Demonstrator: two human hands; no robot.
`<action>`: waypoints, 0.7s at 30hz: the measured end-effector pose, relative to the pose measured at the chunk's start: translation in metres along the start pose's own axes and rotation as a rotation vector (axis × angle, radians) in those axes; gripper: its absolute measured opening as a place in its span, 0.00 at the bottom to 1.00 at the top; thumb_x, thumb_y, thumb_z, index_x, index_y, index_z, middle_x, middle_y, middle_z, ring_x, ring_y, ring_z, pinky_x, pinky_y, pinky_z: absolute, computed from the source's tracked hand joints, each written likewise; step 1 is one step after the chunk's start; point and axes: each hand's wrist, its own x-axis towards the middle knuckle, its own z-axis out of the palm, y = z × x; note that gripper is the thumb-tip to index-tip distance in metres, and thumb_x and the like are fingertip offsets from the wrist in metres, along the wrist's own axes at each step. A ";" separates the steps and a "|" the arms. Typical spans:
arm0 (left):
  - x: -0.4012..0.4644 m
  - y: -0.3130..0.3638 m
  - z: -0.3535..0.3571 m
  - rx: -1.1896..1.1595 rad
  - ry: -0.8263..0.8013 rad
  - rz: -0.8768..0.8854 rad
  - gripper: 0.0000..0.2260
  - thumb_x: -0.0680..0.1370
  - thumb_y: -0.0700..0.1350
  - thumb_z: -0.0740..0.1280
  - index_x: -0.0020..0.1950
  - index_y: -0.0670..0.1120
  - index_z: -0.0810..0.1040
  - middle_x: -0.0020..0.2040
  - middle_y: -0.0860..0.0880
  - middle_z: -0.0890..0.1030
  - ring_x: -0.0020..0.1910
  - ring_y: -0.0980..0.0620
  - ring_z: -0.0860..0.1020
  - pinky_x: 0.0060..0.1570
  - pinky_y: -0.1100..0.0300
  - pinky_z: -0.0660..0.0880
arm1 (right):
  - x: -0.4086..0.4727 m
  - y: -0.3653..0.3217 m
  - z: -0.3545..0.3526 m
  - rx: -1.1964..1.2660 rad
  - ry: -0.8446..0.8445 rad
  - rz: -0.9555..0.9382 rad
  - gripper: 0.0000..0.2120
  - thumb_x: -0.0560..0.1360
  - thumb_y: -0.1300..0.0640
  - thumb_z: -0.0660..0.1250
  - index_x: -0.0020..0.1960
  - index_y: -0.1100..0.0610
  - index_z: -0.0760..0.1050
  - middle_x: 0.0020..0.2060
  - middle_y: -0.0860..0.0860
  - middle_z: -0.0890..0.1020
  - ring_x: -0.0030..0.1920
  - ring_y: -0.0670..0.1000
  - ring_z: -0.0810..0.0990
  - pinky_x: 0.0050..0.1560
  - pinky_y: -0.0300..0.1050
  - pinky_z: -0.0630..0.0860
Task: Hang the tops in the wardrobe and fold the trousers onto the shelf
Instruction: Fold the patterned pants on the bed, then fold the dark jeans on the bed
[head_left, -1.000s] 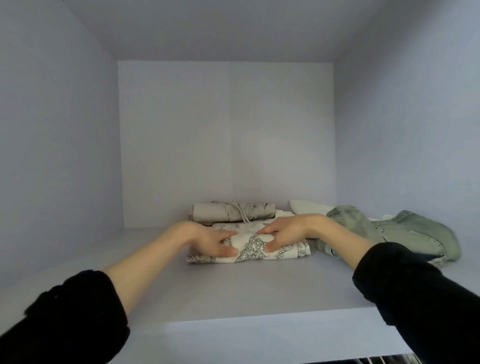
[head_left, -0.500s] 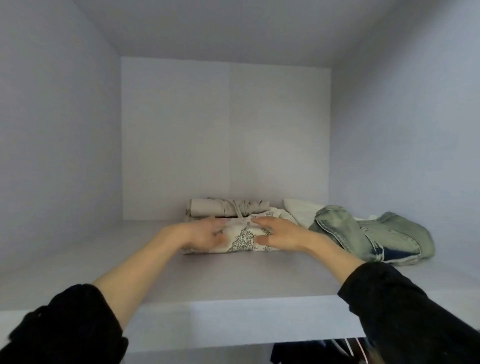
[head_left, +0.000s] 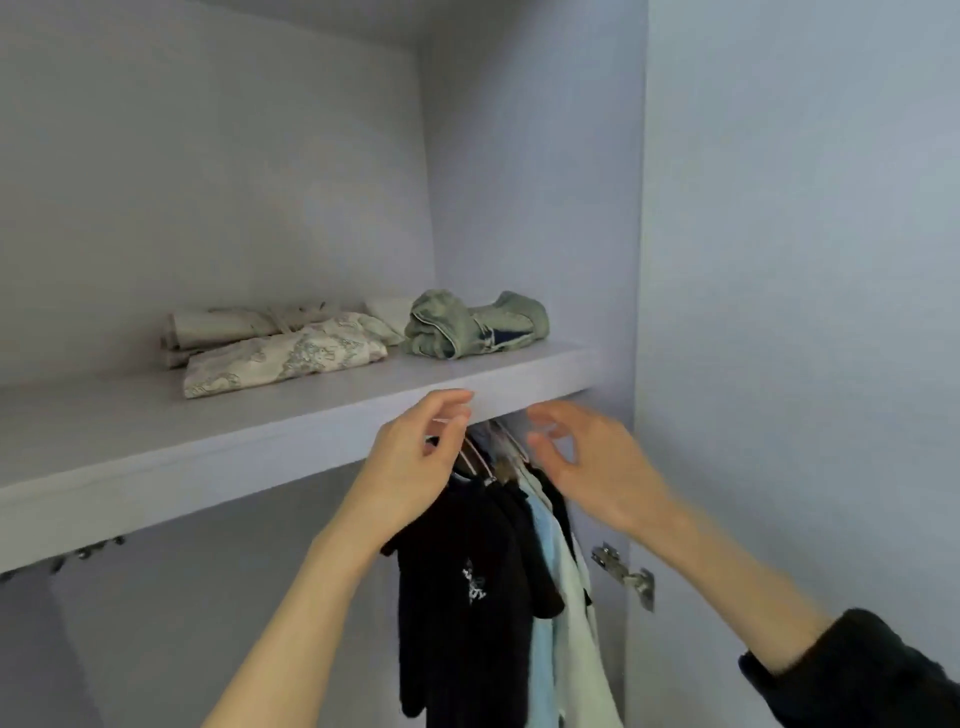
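My left hand (head_left: 415, 462) and right hand (head_left: 587, 457) hang loose and hold nothing, just below the shelf (head_left: 260, 447) where the folded trousers (head_left: 283, 356) lie.

Cream patterned trousers (head_left: 280, 358), black top (head_left: 457, 571)
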 end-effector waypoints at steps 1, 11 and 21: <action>-0.007 0.008 0.020 -0.035 -0.067 -0.002 0.10 0.81 0.44 0.60 0.58 0.58 0.73 0.53 0.58 0.80 0.52 0.59 0.78 0.53 0.66 0.73 | -0.025 0.012 -0.009 -0.018 -0.007 0.061 0.15 0.79 0.52 0.60 0.65 0.52 0.73 0.59 0.50 0.79 0.57 0.52 0.78 0.59 0.48 0.72; -0.104 0.158 0.228 -0.226 -0.754 0.170 0.13 0.80 0.40 0.61 0.48 0.60 0.74 0.46 0.57 0.80 0.48 0.48 0.80 0.53 0.59 0.74 | -0.293 0.111 -0.150 -0.222 -0.157 0.629 0.14 0.79 0.52 0.60 0.63 0.50 0.74 0.55 0.47 0.81 0.51 0.50 0.79 0.54 0.41 0.73; -0.233 0.410 0.439 -0.417 -1.200 0.510 0.08 0.81 0.44 0.60 0.54 0.56 0.75 0.51 0.56 0.80 0.50 0.56 0.79 0.54 0.64 0.72 | -0.563 0.148 -0.357 -0.381 0.050 1.172 0.15 0.80 0.54 0.59 0.65 0.50 0.73 0.54 0.49 0.82 0.55 0.52 0.79 0.56 0.44 0.73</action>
